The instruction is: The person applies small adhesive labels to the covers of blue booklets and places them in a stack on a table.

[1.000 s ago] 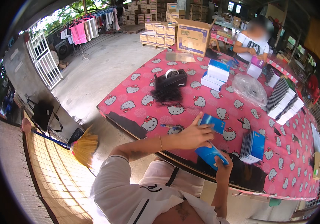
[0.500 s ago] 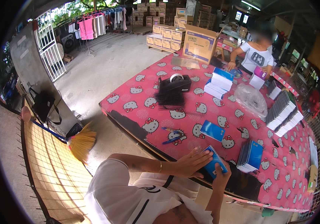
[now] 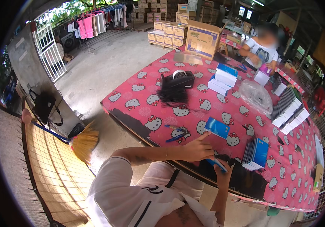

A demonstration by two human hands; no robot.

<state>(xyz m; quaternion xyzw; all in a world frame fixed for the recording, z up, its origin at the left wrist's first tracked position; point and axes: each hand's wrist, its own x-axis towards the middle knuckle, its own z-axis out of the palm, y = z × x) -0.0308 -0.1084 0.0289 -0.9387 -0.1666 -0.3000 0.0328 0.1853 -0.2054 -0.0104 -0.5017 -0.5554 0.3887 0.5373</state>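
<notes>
My right hand (image 3: 224,173) is closed around a blue spiral notebook (image 3: 217,164), tilted up at the table's near edge so that mostly its narrow side shows. Just left of it is my left hand (image 3: 198,149), index finger stretched toward the far side and the other fingers loosely bent over the notebook's upper end. I cannot tell whether they touch it. Beyond my fingertips a second blue notebook (image 3: 217,128) lies flat on the pink patterned table cover (image 3: 158,142). Right of my hands stands a stack of blue spiral notebooks (image 3: 256,154).
Pens (image 3: 176,134) lie left of the flat notebook. Farther back are black spiral coils (image 3: 173,97), a tape dispenser (image 3: 178,80), clear plastic (image 3: 255,96), more notebook stacks (image 3: 288,109) and an open carton (image 3: 202,39). Across the table a person (image 3: 261,53) handles a purple-covered stack (image 3: 264,72).
The held notebook has turned from showing its cover to nearly edge-on. My left hand has come off its cover, index finger now extended. The person opposite has raised one hand to the purple-covered stack.
</notes>
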